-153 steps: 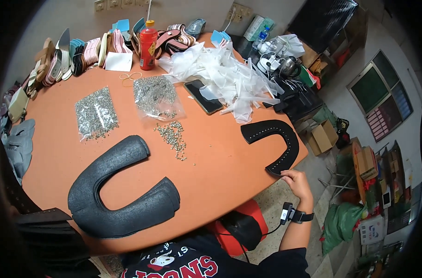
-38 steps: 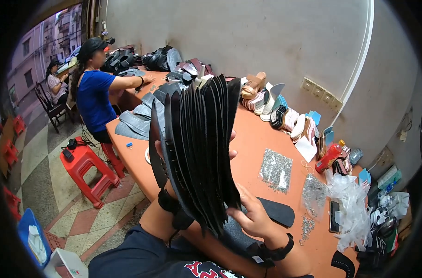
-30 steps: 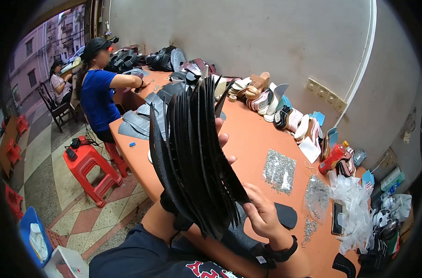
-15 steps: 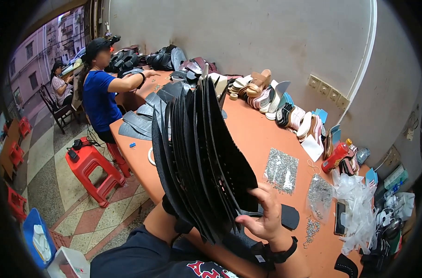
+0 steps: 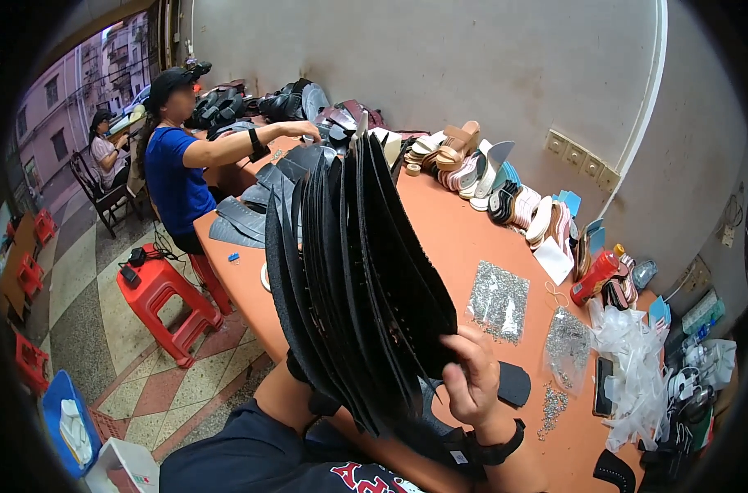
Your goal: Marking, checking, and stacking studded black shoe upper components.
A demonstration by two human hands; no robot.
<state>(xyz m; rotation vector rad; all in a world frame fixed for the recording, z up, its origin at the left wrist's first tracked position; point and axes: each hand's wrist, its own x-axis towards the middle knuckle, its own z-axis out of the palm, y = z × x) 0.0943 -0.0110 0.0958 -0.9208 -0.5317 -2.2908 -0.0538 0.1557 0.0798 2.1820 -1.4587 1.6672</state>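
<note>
A thick fan of thin black shoe-upper pieces (image 5: 341,287), with rows of small holes along some of them, stands upright in front of me. My left forearm (image 5: 279,403) runs up to its lower left side, where the stack hides my left hand; the bundle is held up from there. At the stack's lower right edge is my right hand (image 5: 472,374). Its bent fingertips touch the outermost piece, while the thumb stands apart from it. Behind the stack lie loose grey-black pieces (image 5: 242,222) on the orange table (image 5: 439,222).
Bags of small metal studs (image 5: 499,300), a phone (image 5: 604,386), clear plastic wrap (image 5: 637,361) and a red bottle (image 5: 596,278) lie to the right. Shoe soles (image 5: 517,209) line the wall. A co-worker in blue (image 5: 177,177) stands at the far left, by a red stool (image 5: 164,304).
My right thumb has lifted off the stack's lower edge, and the pieces have shifted and fanned differently. The co-worker's arm has reached farther right over the table.
</note>
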